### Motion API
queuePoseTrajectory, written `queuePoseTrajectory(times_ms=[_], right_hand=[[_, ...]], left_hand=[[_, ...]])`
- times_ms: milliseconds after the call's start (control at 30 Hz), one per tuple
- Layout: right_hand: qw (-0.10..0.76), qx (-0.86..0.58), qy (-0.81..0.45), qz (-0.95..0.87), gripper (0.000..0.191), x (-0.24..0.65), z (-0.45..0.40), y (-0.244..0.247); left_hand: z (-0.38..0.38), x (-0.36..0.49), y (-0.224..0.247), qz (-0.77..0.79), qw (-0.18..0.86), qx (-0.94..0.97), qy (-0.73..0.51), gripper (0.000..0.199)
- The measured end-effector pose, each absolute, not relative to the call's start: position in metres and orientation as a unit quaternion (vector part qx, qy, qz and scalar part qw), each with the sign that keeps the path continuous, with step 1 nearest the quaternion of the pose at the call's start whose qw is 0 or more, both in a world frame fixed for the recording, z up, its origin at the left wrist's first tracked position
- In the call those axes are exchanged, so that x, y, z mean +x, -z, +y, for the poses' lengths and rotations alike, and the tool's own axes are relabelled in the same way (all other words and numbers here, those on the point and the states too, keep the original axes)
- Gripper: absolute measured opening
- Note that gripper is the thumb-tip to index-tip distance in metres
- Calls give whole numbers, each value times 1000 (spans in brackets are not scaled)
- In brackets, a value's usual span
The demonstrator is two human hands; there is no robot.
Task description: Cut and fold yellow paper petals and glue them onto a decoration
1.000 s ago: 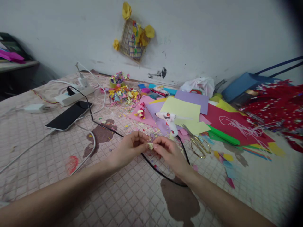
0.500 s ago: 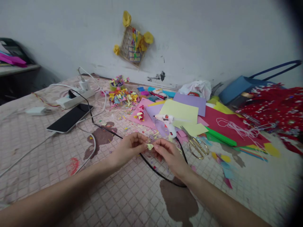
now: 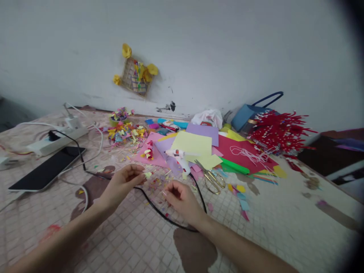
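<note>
Between thumb and fingertips, my left hand point(image 3: 127, 180) pinches a small pale yellow paper piece point(image 3: 148, 174). My right hand point(image 3: 179, 197) is apart from it, lower and to the right, its fingers curled together; whatever is at the fingertips is too small to make out. Beyond the hands, a white glue gun point(image 3: 181, 157) lies on coloured paper sheets point(image 3: 193, 142). Gold-handled scissors point(image 3: 213, 180) rest right of it. A small pink and yellow paper piece point(image 3: 148, 150) stands on pink paper. Small paper scraps lie around the hands.
A black cable point(image 3: 159, 211) loops beneath my hands. On the left are a phone point(image 3: 47, 169) and a power strip point(image 3: 58, 141). A heap of paper bits point(image 3: 125, 132) lies behind. Red beaded stems point(image 3: 280, 132) and a blue bag point(image 3: 246, 117) stand at the back right.
My hands have moved apart, the yellow paper piece staying with my left hand. The view has swung to the right, so the table things appear further left.
</note>
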State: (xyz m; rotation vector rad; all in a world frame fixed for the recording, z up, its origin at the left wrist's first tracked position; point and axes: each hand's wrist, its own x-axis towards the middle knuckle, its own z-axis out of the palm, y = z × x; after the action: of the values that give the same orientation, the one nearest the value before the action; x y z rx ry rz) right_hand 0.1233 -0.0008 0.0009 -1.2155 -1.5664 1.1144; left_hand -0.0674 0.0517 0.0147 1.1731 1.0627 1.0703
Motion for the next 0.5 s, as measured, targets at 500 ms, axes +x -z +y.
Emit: queuePoseTrajectory(times_ms=[500], right_hand=[[344, -440, -291, -777, 12, 120, -8, 7]], left_hand=[[64, -78, -3, 465, 566, 459, -503, 34]])
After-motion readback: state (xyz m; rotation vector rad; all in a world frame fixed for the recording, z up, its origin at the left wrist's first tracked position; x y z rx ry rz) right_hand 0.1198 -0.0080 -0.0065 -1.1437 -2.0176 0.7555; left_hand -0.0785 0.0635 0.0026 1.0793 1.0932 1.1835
